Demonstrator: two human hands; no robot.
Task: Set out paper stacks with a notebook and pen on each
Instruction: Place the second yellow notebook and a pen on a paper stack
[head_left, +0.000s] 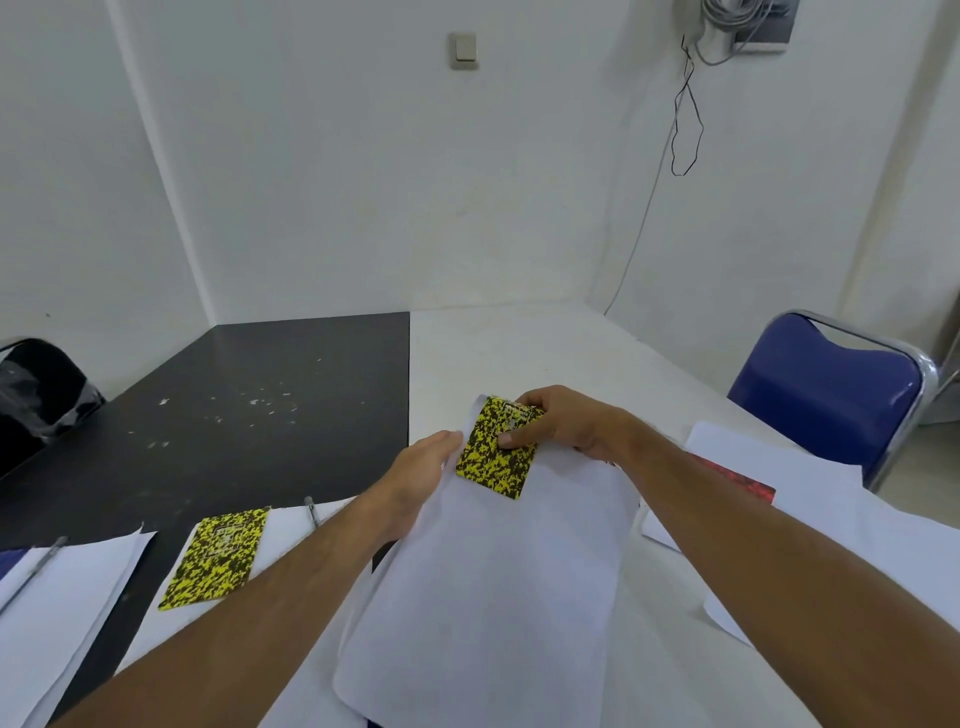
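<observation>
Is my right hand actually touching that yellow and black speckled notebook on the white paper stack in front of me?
Touching. The head view shows the right hand with its thumb pressed on the yellow and black speckled notebook and its fingers curled over the far edge.

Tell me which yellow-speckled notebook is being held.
The far notebook, pinched by the right hand atop the paper stack. The other notebook lies untouched at left.
</observation>
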